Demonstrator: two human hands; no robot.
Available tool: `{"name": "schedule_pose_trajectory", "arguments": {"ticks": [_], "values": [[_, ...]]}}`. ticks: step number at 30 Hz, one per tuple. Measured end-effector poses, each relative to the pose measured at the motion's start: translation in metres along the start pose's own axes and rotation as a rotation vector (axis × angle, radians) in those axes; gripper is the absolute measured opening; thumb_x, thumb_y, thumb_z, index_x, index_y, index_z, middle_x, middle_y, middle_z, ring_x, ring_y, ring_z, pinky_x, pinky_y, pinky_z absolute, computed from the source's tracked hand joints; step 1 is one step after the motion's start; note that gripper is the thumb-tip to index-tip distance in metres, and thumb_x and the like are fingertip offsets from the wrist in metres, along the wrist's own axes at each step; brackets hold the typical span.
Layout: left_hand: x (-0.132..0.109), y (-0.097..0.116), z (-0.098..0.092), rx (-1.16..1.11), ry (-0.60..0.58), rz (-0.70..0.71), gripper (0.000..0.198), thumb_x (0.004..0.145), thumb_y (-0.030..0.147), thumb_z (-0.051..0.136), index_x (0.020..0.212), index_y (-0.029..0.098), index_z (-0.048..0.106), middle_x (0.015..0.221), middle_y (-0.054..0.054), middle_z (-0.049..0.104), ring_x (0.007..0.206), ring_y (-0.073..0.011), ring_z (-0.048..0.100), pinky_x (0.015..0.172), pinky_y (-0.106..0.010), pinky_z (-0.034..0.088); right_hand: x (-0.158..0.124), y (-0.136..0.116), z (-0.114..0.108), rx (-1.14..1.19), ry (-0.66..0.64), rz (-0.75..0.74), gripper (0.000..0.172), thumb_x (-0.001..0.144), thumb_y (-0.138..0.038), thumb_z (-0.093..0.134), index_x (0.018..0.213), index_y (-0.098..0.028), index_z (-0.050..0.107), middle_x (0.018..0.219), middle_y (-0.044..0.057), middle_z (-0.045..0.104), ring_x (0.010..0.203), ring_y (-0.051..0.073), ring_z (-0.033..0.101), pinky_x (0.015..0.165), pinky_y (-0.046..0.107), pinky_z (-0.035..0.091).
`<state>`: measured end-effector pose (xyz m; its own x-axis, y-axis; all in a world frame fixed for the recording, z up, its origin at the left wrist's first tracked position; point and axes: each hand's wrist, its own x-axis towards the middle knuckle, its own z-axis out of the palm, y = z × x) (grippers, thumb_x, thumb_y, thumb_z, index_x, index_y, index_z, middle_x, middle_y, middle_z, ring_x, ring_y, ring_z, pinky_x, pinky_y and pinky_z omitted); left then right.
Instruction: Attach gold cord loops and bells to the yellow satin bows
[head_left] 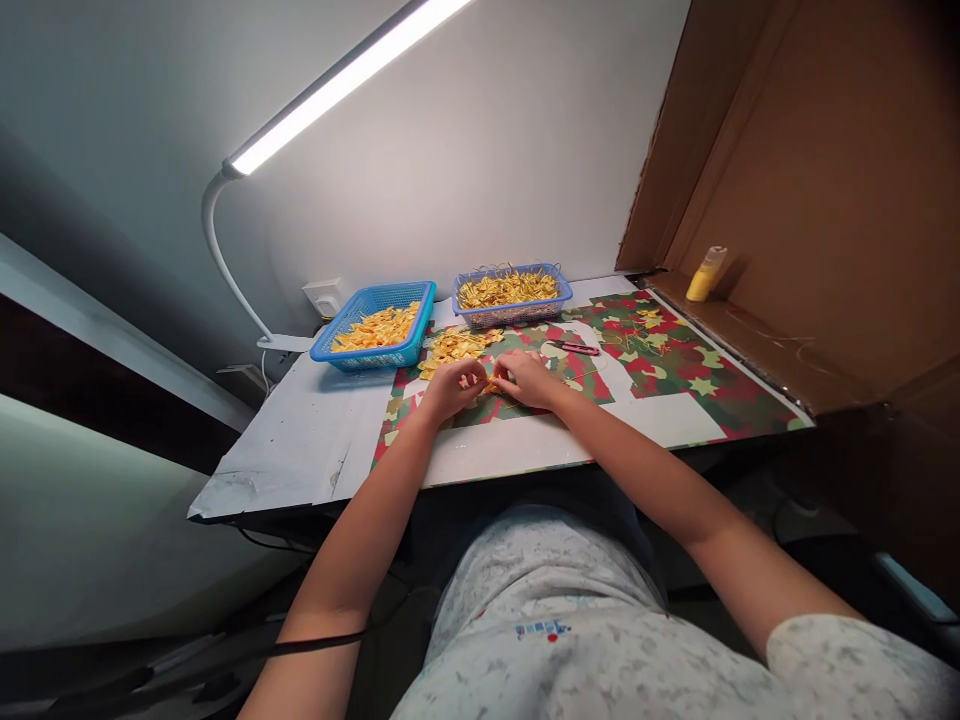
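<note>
My left hand (454, 388) and my right hand (526, 379) meet over the camouflage-patterned sheet, their fingertips pinched together. Between them is a small orange-yellow ribbon piece (493, 384), mostly hidden by the fingers. Just beyond my left hand lies a loose pile of flat yellow ribbon pieces (459, 346). Thin gold strands lie close to my right hand. Past it rests a pair of pink-handled thread snips (574, 347).
A blue basket (320, 354) at the back left holds orange-yellow pieces. Behind my hands, a purple-blue basket (511, 316) holds gold pieces with wiry ends. Yellow scraps (649, 320) lie rightward. A yellow-filled bottle (706, 275) stands on the cardboard ledge. A lamp (352, 85) hangs overhead.
</note>
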<state>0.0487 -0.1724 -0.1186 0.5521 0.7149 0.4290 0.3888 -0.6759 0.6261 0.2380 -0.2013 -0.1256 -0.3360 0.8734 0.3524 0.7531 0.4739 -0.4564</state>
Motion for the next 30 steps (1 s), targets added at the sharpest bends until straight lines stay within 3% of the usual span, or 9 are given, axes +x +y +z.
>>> {"name": "schedule_pose_trajectory", "arguments": {"ticks": [9, 15, 22, 30], "values": [[0.000, 0.001, 0.001, -0.059, 0.005, -0.050, 0.022, 0.077, 0.039, 0.066, 0.069, 0.019, 0.061, 0.063, 0.001, 0.058, 0.057, -0.0110, 0.044, 0.057, -0.023, 0.036, 0.002, 0.002, 0.001, 0.010, -0.023, -0.017, 0.020, 0.094, -0.025, 0.044, 0.076, -0.020, 0.049, 0.080, 0.004, 0.061, 0.078, 0.020, 0.049, 0.076, 0.034, 0.032], [0.000, 0.002, 0.002, -0.195, -0.091, -0.132, 0.034, 0.082, 0.050, 0.059, 0.070, 0.019, 0.055, 0.058, 0.003, 0.054, 0.048, -0.0094, 0.043, 0.047, -0.021, 0.034, 0.003, 0.008, 0.004, 0.055, -0.021, -0.023, 0.024, 0.097, -0.027, 0.037, 0.076, -0.021, 0.045, 0.077, 0.003, 0.056, 0.074, 0.019, 0.048, 0.070, 0.031, 0.034], [0.002, -0.003, 0.000, -0.294, -0.152, -0.153, 0.037, 0.084, 0.054, 0.055, 0.075, 0.019, 0.053, 0.065, 0.001, 0.059, 0.052, -0.0101, 0.047, 0.047, -0.021, 0.038, 0.007, 0.009, 0.005, 0.162, -0.012, -0.028, 0.025, 0.098, -0.027, 0.032, 0.075, -0.022, 0.040, 0.076, 0.001, 0.053, 0.069, 0.016, 0.047, 0.066, 0.028, 0.038], [0.003, -0.004, 0.001, -0.224, -0.131, -0.159, 0.038, 0.086, 0.055, 0.050, 0.075, 0.018, 0.051, 0.065, 0.001, 0.056, 0.053, -0.0100, 0.046, 0.047, -0.021, 0.039, 0.008, 0.010, 0.007, 0.200, -0.004, -0.039, 0.023, 0.098, -0.028, 0.030, 0.080, -0.022, 0.042, 0.076, 0.000, 0.052, 0.072, 0.016, 0.048, 0.068, 0.027, 0.040]]}}
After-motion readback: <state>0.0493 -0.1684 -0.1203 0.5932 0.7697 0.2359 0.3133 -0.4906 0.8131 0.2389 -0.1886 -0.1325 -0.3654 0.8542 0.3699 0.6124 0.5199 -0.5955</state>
